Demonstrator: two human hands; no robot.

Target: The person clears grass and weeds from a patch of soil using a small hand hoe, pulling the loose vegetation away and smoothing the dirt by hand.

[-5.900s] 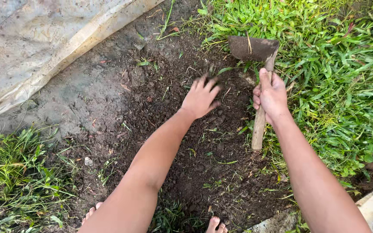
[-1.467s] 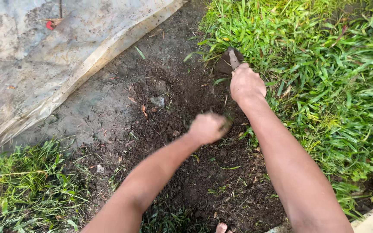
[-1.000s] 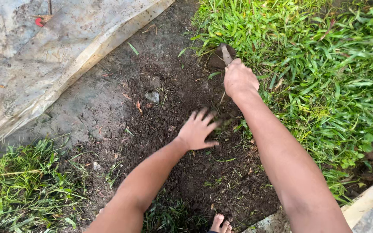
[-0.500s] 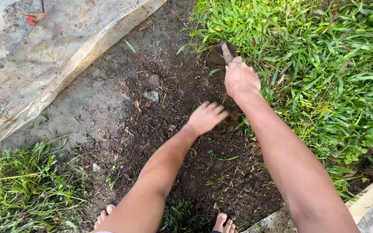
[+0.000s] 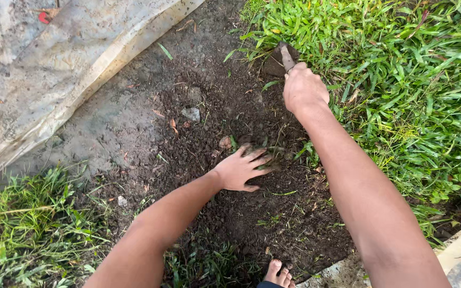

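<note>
1. The left hand (image 5: 239, 169) lies palm down on the patch of dark, crumbly bare soil (image 5: 230, 213), its fingers (image 5: 258, 159) spread and curled slightly into a small tuft of green weeds (image 5: 269, 154) rooted in the dirt; the fingers touch the tuft, but whether they have actually closed on it cannot be told.
2. The right hand (image 5: 304, 88) is clenched in a fist around the handle of a small hand hoe with a dark metal blade (image 5: 278, 58); only the top of the handle and the blade show above the knuckles.
3. The blade sits at the far edge of the soil patch, right where the dirt meets the thick green grass (image 5: 412, 90) on the right side.
4. The two hands are apart, the right one farther from the person and close to the grass, the left one nearer, in the middle of the soil.
5. A small grey stone (image 5: 191, 113) lies on the soil left of the hands.
6. A pale, dirt-stained plastic sheet (image 5: 54, 69) covers the ground in the upper left, its edge running diagonally along the soil.
7. Another clump of grass (image 5: 33, 213) grows at the lower left.
8. The toes of a bare foot (image 5: 278, 273) show at the bottom edge.
</note>
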